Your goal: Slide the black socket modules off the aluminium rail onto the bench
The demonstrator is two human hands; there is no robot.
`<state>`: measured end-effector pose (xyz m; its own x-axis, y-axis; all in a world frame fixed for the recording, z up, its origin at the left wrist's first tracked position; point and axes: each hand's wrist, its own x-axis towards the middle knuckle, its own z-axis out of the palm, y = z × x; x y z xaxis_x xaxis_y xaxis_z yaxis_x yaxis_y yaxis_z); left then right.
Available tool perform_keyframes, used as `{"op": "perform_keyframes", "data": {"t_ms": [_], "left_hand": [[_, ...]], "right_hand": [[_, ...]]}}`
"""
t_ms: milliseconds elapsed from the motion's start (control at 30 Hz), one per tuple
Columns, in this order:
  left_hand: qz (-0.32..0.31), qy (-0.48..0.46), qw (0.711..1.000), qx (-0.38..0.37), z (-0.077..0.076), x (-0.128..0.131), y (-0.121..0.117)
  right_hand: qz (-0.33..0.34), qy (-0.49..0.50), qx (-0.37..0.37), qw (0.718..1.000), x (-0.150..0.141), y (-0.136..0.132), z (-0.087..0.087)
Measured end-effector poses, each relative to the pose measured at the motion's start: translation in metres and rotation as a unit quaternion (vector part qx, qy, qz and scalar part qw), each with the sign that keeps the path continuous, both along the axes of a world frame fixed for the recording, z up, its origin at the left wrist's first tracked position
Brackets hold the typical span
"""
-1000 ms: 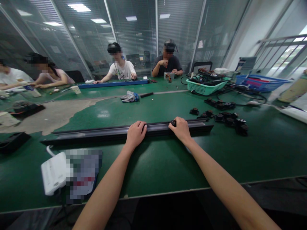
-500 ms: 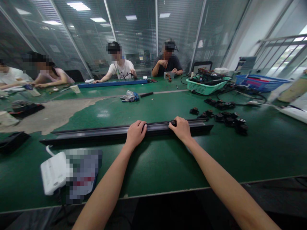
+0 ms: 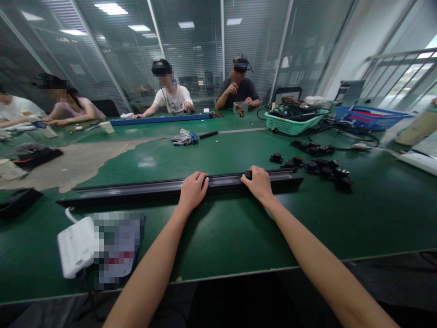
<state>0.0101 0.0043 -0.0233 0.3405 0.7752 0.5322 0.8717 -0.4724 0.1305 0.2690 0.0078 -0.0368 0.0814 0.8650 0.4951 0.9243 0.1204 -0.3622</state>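
Partly curled, the hands hold a black rail and small part.

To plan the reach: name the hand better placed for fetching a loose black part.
Probably the right hand: it is nearer the loose black parts, though it grips a small dark piece. The left hand, on the black rail, is farther.

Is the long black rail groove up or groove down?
Groove up: the rail shows its lighter inside between dark edges, clearest beside the left hand.
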Motion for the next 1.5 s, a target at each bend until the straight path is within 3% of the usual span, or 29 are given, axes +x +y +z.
{"op": "perform_keyframes", "data": {"t_ms": [1133, 1500], "left_hand": [[0.001, 0.002, 1.0, 0.001, 0.0002, 0.0006, 0.0004], [0.002, 0.003, 1.0, -0.001, 0.0, 0.0009, -0.0002]], "right_hand": [[-0.014, 0.025, -0.007, 1.0, 0.0089, 0.0028, -0.0024], [-0.055, -0.01, -0.035, 0.998, 0.0081, -0.0018, 0.0039]]}}
